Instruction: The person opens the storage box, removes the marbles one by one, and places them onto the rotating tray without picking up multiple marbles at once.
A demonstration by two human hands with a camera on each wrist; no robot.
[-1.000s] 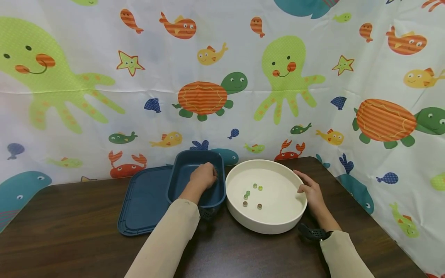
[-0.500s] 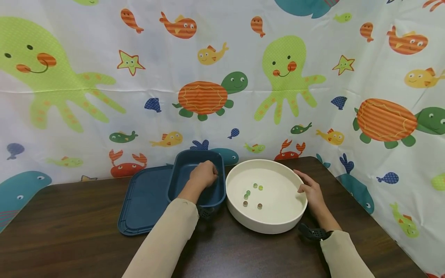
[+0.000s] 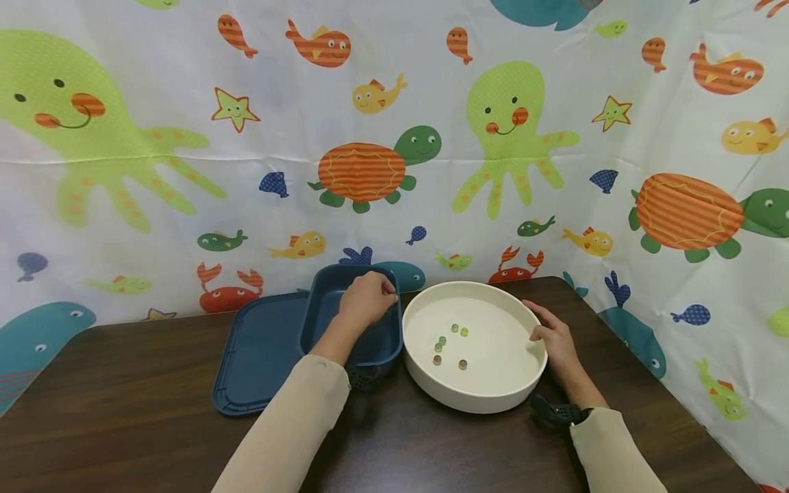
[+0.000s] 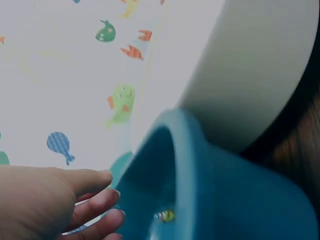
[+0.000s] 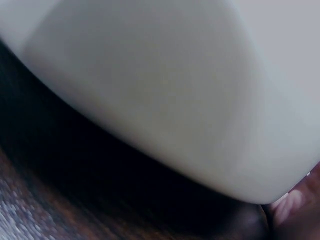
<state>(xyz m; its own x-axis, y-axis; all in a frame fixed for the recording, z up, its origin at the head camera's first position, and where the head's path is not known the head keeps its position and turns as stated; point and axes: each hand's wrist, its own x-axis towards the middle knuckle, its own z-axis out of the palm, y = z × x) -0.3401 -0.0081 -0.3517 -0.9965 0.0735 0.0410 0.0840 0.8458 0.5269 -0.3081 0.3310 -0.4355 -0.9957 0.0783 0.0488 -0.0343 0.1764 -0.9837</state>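
My left hand (image 3: pixel 365 298) is above the dark blue plastic bin (image 3: pixel 320 322), fingertips close to the bin's right wall. The left wrist view shows its thumb and bent fingers (image 4: pixel 102 197) near one another at the bin's mouth; whether a marble sits between them I cannot tell. Small yellow-green marbles (image 4: pixel 165 216) show inside the bin. A round white bowl (image 3: pixel 499 356) stands against the bin's right side, with several green, yellow and brownish marbles (image 3: pixel 463 364) on its floor. My right hand (image 3: pixel 557 346) grips the bowl's right rim, thumb over the inside.
A flat dark blue lid (image 3: pixel 259 349) lies left of the bin and partly behind it. Everything stands on a dark wooden table (image 3: pixel 135 411). Behind and to the right hangs a white cloth (image 3: pixel 394 89) printed with sea animals, close to the table's far edge.
My left hand has risen a little and shifted right inside the bin's opening, its curled fingers loosening so that the fingertips show. My right hand still grips the bowl.
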